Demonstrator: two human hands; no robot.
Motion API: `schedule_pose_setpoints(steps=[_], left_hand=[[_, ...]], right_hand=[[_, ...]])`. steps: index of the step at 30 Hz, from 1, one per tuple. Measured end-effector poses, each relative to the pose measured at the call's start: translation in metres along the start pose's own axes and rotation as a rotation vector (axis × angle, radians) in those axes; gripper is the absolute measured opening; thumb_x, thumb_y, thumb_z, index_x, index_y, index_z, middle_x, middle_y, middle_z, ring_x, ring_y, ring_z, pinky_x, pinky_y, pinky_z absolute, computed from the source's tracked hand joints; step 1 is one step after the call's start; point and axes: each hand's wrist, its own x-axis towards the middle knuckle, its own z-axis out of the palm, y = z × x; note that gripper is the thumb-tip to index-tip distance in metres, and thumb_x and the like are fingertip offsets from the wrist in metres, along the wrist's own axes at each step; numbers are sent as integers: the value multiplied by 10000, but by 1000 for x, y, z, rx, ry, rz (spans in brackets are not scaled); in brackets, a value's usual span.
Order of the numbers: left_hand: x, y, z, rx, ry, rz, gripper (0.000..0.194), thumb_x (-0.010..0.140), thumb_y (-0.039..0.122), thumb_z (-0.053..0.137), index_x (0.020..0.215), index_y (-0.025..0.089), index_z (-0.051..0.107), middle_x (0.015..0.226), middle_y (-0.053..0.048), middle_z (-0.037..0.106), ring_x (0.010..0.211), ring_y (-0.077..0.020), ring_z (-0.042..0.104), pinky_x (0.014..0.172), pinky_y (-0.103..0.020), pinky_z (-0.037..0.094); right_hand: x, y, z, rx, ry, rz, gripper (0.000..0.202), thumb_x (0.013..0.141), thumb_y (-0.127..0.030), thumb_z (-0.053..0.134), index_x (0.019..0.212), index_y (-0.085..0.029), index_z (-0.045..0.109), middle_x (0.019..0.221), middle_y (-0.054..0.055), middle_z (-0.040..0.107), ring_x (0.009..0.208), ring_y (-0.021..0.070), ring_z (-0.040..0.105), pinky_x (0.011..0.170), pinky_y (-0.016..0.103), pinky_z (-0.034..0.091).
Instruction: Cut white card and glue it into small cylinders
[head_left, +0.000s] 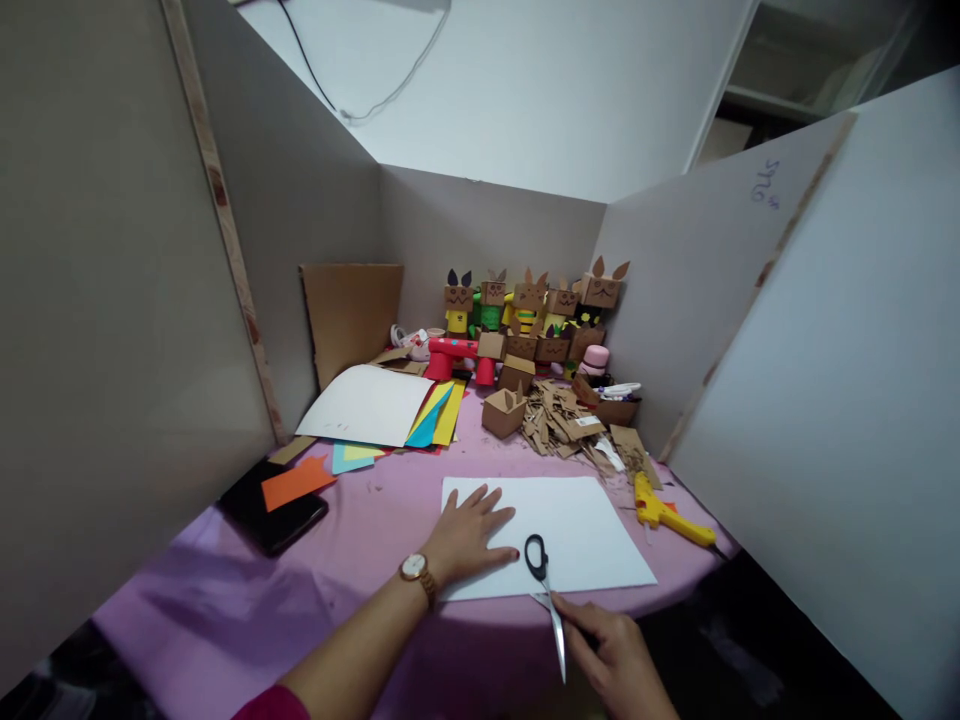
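My left hand [471,538] lies flat with its fingers spread on a white sheet [592,530] near the table's front edge. A watch circles that wrist. In my right hand [611,650], at the sheet's lower edge, are black-handled scissors [551,610]. One handle loop points away from me over the paper, and a long blade points down towards me. The blades are apart. My right fingers hide the other handle.
Behind the sheet lie cardboard scraps [559,415] and a small cardboard box [503,412]. A yellow glue gun [671,515] rests at right. Coloured papers [442,412] and a black tablet-like object [281,530] are at left. Cardboard figures [529,300] stand behind; grey panels [480,220] enclose the table.
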Motion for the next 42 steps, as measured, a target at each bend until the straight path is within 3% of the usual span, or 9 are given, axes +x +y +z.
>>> schedule_pose_setpoints(steps=[4, 10, 14, 19, 25, 33, 42], left_hand=[[0, 0, 0, 4, 5, 5, 658, 775, 671, 429, 1326, 311, 420, 1473, -94, 319, 1348, -347, 225, 1014, -644, 172], [1, -1, 1, 12, 11, 10, 661, 769, 681, 431, 1320, 316, 422, 1468, -100, 328, 1344, -335, 245, 1005, -653, 183], [0, -2, 2, 10, 15, 13, 667, 768, 686, 427, 1319, 309, 426, 1466, -109, 329, 1344, -336, 241, 1001, -661, 178], [1, -2, 3, 16, 20, 11, 659, 771, 680, 431, 1315, 307, 432, 1463, -114, 334, 1342, -335, 248, 998, -665, 182], [1, -2, 3, 19, 21, 15, 652, 772, 680, 431, 1314, 319, 427, 1461, -110, 339, 1337, -335, 260, 987, -675, 193], [-1, -1, 5, 28, 44, 5, 463, 901, 522, 311, 1311, 339, 423, 1464, -76, 343, 1346, -302, 254, 1005, -648, 196], [0, -1, 6, 37, 52, 3, 431, 895, 473, 366, 1303, 349, 428, 1459, -58, 356, 1337, -302, 272, 1006, -636, 210]], right_hand=[[5, -4, 11, -12, 2, 9, 358, 875, -335, 434, 1115, -219, 672, 766, 91, 748, 691, 208, 696, 666, 253, 527], [-3, 4, 7, -49, -2, -15, 432, 892, -413, 371, 1050, -196, 709, 636, 73, 713, 574, 190, 659, 551, 231, 486], [-2, 3, 9, -29, -34, 0, 385, 885, -363, 409, 1092, -194, 686, 781, 97, 749, 692, 205, 692, 633, 233, 508], [4, -5, 22, -25, 63, 18, 391, 879, -375, 417, 1097, -191, 685, 745, 105, 744, 668, 219, 693, 639, 254, 524], [-5, 1, 11, -18, -6, -43, 414, 891, -435, 395, 1076, -220, 697, 713, 90, 748, 623, 199, 680, 597, 233, 520], [4, -11, 29, -40, 128, -12, 459, 890, -487, 374, 1072, -220, 699, 663, 93, 726, 599, 199, 673, 594, 237, 519], [-4, -7, 15, -13, 15, -58, 430, 889, -472, 405, 1068, -215, 700, 683, 83, 738, 600, 178, 670, 580, 205, 512]])
